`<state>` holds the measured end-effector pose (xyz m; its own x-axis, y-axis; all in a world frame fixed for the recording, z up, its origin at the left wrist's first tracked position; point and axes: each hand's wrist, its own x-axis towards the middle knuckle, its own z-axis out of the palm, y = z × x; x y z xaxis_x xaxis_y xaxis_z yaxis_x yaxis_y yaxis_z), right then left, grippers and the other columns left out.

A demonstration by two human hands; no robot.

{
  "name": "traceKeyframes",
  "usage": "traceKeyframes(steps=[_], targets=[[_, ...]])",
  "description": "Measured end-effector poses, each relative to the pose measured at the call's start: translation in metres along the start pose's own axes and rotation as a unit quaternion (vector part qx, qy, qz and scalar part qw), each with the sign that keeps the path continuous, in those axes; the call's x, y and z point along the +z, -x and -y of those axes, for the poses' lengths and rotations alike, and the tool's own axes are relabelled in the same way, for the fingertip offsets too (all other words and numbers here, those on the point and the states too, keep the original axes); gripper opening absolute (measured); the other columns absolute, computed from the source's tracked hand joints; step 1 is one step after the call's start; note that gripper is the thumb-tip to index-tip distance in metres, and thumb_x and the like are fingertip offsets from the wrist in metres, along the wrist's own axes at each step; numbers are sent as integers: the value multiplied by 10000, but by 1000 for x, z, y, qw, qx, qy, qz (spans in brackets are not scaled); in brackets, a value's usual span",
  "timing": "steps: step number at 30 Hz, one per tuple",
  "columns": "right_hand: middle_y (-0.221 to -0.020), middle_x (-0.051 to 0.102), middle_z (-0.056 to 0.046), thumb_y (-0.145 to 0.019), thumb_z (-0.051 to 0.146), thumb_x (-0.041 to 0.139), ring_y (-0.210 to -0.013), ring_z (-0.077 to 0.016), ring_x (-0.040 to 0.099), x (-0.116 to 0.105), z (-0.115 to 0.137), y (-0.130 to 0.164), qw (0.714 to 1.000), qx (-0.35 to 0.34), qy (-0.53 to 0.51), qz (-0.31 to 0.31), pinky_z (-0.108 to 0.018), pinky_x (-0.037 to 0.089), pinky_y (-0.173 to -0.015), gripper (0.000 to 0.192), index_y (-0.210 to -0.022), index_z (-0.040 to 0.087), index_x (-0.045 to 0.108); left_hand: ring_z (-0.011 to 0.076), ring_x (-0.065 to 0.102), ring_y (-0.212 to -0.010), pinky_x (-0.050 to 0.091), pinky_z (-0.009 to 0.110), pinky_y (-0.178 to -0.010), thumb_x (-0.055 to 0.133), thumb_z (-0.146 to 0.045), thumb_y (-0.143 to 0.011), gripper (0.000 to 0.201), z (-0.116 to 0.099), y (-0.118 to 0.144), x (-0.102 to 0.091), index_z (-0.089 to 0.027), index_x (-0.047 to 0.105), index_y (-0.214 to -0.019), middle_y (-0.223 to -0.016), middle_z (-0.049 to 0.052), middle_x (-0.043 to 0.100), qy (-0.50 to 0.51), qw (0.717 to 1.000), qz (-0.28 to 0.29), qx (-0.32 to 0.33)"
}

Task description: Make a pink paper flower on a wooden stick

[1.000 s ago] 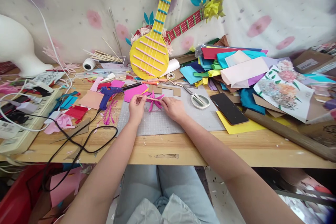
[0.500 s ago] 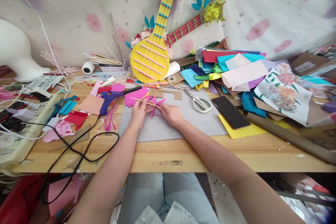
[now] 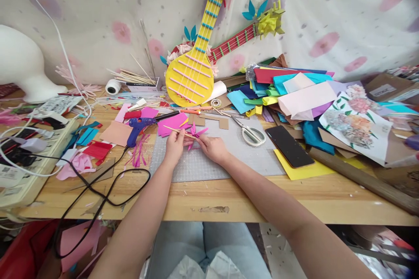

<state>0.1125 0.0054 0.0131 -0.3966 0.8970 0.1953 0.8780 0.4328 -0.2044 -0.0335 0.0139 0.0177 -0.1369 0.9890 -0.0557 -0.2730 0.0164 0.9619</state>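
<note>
Over the grey cutting mat (image 3: 229, 163), my left hand (image 3: 175, 146) is closed on a thin wooden stick (image 3: 170, 129), which slants down to the right. My right hand (image 3: 213, 148) pinches a magenta paper flower (image 3: 195, 132) with narrow pointed petals. The stick's right end meets the flower near my right fingertips; the exact contact is hidden by my fingers. Just behind my left hand lie magenta paper sheets (image 3: 170, 123). Scissors (image 3: 251, 134) rest on the mat to the right of my right hand.
To the left are a blue glue gun (image 3: 137, 128) with a looping black cord and a power strip (image 3: 49, 152). A phone (image 3: 290, 146) lies on yellow paper at the right. Behind stand a yellow paper lute (image 3: 190, 78) and piles of coloured paper (image 3: 304, 91).
The whole view has shifted slightly, with the scene sitting a little lower and to the right. Both hands keep their hold on the stick and flower, and more petals show between them.
</note>
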Motion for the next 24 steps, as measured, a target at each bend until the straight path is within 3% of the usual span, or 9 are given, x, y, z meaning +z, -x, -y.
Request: traceKeyframes(steps=[5, 9, 12, 18, 24], targets=[[-840, 668, -46, -940, 395, 178, -738, -132, 602, -1, 4, 4, 1000, -8, -17, -22, -230, 292, -584, 435, -960, 193, 563, 134, 613, -567, 468, 222, -464, 612, -450, -675, 317, -5, 3, 0, -160, 518, -760, -658, 21, 625, 26, 999, -15, 43], [-824, 663, -35, -927, 449, 191, -766, -125, 591, -4, -2, 8, 996, -9, -66, -51, -218, 311, -622, 469, -888, 203, 589, 87, 539, -474, 429, 195, -424, 595, -466, -679, 324, -7, -4, -9, -160, 519, -754, -578, -21, 565, 58, 990, -115, 63], [-807, 659, -26, -931, 431, 179, -765, -121, 589, -7, -13, 7, 990, 51, -101, -86, -210, 329, -647, 471, -879, 207, 591, 55, 455, -412, 407, 181, -413, 570, -477, -695, 326, -10, -10, -17, -159, 518, -747, -502, -63, 475, 78, 981, -157, 78], [-862, 666, -43, -900, 385, 311, -799, -170, 590, -23, -44, -29, 983, 146, -49, -103, -240, 342, -615, 337, -916, 206, 597, 33, 304, -323, 291, 159, -339, 520, -431, -753, 273, -18, -10, -23, -167, 480, -696, -416, -96, 328, 95, 984, -146, 40], [-975, 656, -43, -863, 287, 375, -858, -200, 589, -40, -58, -79, 986, 165, -14, -22, -266, 382, -657, 256, -980, 236, 597, 28, 267, -306, 266, 153, -321, 492, -425, -768, 280, -19, -15, -27, -164, 484, -669, -405, -98, 280, 104, 990, -93, -27]])
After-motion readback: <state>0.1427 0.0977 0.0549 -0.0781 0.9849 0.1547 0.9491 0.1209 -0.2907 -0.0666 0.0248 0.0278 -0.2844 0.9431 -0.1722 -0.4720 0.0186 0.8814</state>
